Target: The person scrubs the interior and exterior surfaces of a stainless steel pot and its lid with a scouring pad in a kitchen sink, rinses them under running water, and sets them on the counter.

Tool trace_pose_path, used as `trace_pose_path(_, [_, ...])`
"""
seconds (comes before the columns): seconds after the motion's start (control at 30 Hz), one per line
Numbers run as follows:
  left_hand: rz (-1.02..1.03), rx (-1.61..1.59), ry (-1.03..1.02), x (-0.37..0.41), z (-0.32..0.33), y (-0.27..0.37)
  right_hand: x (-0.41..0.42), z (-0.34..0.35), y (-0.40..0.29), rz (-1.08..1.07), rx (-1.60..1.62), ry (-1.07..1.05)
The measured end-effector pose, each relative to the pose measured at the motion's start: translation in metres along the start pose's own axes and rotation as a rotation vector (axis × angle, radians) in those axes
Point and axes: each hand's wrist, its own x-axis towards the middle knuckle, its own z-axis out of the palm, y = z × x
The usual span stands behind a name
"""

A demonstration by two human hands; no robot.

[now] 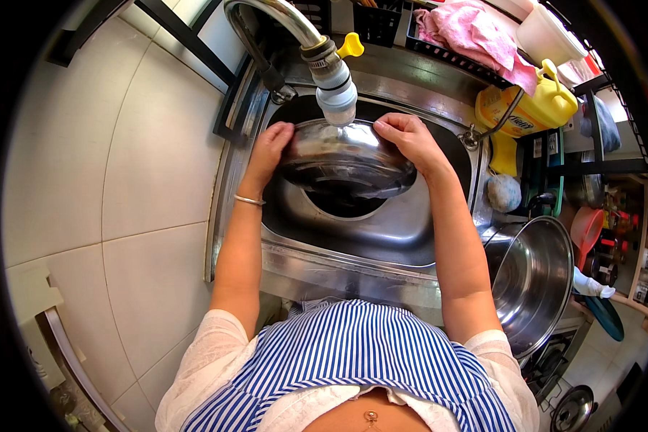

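Both hands grip the rim of a shiny stainless steel bowl or pot [348, 154], tilted on its side inside the steel sink [394, 237]. My left hand [270, 146] pinches its upper left edge, and my right hand [410, 137] has thumb and fingers on the upper right edge. Right over the vessel's rim hangs the white nozzle of the faucet [335, 100]. I cannot tell whether water is flowing. Below the vessel a round dark shape shows at the sink's bottom, partly hidden; whether it is a reflection or the drain is unclear.
A large steel pot [534, 281] stands right of the sink. Near the right rim are a mesh scrubbing ball [503, 193], a yellow sponge [503, 154] and a yellow detergent jug [524, 108]. A pink cloth [472, 35] lies over a black basket behind. White tiles [156, 146] wall the left side.
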Motion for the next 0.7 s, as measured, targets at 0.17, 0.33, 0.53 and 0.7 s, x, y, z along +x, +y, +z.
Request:
trace_pose_path(0.17, [-0.072,0.05,-0.243,0.001,0.025,0.03,-0.007,-0.016,0.005,0.029,0.042,0.032])
trace_pose_path(0.33, [-0.101,0.102,-0.364,0.009,0.033,0.042,-0.006,-0.019,0.003,0.03,0.022,0.039])
trace_pose_path(0.53, [-0.226,0.165,-0.446,0.012,0.041,0.065,0.001,-0.005,0.003,-0.094,-0.074,0.072])
trace_pose_path(0.7, [-0.33,0.092,-0.381,0.009,0.038,0.055,0.003,0.001,-0.004,-0.192,-0.231,0.082])
